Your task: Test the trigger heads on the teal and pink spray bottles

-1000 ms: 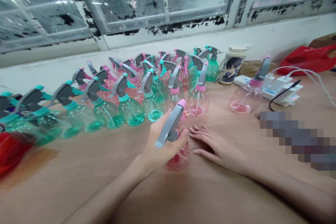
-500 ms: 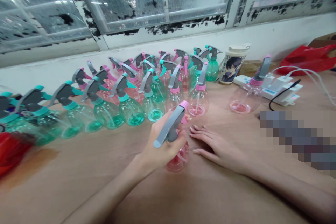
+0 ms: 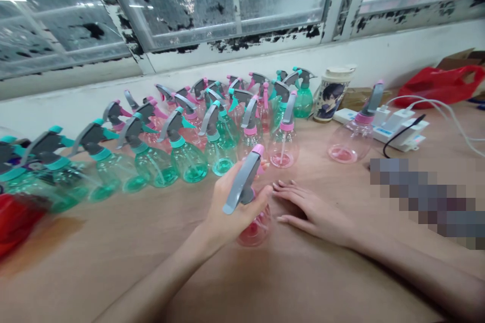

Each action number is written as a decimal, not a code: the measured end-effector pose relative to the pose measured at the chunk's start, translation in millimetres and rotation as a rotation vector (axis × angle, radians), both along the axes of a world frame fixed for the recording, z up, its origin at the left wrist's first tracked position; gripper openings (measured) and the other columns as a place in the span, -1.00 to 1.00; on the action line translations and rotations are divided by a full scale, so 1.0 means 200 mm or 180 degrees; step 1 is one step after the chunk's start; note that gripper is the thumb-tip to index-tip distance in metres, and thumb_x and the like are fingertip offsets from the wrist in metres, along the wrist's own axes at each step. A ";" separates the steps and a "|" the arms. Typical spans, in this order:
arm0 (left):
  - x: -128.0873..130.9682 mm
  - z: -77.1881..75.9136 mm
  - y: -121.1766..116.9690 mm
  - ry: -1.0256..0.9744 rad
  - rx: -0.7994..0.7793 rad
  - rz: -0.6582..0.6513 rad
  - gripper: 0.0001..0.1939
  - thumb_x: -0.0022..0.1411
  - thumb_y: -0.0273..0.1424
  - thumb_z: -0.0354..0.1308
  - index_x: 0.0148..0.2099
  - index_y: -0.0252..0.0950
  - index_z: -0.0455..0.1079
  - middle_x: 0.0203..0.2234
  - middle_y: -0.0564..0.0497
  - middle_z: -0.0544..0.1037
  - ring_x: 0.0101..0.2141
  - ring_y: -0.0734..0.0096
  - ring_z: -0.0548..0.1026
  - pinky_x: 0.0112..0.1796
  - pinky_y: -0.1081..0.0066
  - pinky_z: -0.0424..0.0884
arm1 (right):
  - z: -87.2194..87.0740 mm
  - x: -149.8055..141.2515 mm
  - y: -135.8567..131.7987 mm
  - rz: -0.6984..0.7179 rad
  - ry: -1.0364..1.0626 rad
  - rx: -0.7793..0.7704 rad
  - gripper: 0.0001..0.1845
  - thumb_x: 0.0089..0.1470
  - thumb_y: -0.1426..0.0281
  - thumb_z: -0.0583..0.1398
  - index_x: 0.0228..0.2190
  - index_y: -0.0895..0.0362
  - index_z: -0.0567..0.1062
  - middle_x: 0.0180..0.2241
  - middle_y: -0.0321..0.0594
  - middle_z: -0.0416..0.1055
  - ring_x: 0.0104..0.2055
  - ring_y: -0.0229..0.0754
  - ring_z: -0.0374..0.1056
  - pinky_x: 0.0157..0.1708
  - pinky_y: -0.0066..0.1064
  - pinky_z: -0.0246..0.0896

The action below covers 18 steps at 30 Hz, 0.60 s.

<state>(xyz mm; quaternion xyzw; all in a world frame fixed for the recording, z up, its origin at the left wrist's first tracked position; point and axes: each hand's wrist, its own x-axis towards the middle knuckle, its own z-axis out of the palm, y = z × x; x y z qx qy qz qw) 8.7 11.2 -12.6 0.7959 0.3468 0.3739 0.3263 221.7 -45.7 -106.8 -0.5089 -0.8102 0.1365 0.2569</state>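
A clear pink spray bottle (image 3: 254, 232) with a grey and pink trigger head stands on the table in front of me. My left hand (image 3: 231, 199) is closed around its neck from the left, its thumb stretching across the near side. Fingers behind the head are partly hidden. Just right of that bottle, my right hand (image 3: 314, 212) rests on the tabletop with its fingers stretched out, holding nothing. Beyond my hands stand two more pink spray bottles, the nearer-right one (image 3: 282, 154) and its neighbour (image 3: 250, 131).
Several green spray bottles (image 3: 189, 164) line the left, with more pink and green ones behind. Farther right are another pink spray bottle (image 3: 350, 144), a printed cup (image 3: 331, 96), a power strip (image 3: 401, 136) with cables and a red bag (image 3: 439, 86). Another red bag (image 3: 17, 222) lies left.
My left thumb has lifted slightly outward from the bottle's neck. The right hand stays flat in place. The whole view has shifted slightly.
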 end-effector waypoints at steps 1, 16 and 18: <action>0.00 -0.01 0.00 0.0016 0.0017 -0.0025 -0.64 0.17 -0.30 0.21 0.03 -0.17 0.35 -0.35 0.00 0.56 -0.44 0.34 0.50 -0.35 0.32 0.49 | 0.00 0.00 0.00 0.0005 0.0032 -0.0015 -0.38 0.19 0.07 0.14 0.18 0.09 0.28 0.23 -0.02 0.24 0.30 0.04 0.10 0.27 0.07 -0.06; 0.04 -0.02 -0.06 -0.0073 -0.0185 -0.0077 -0.59 0.06 -0.24 0.30 -0.04 -0.13 0.33 -0.26 0.02 0.47 -0.28 0.29 0.50 -0.31 0.31 0.50 | 0.31 -0.25 -0.13 0.0094 0.1204 -0.0192 -0.21 -0.14 0.06 0.39 0.07 0.05 0.30 0.04 -0.07 0.38 0.05 0.07 0.34 0.03 -0.08 0.29; 0.06 -0.03 -0.07 -0.0092 -0.0178 -0.0026 -0.58 0.04 -0.26 0.32 -0.05 -0.15 0.32 -0.25 0.02 0.48 -0.26 0.29 0.51 -0.27 0.30 0.50 | 0.30 -0.26 -0.14 0.0022 0.1297 -0.0096 -0.20 -0.12 0.09 0.39 0.10 0.04 0.26 0.06 -0.06 0.36 0.09 0.07 0.31 0.06 -0.07 0.28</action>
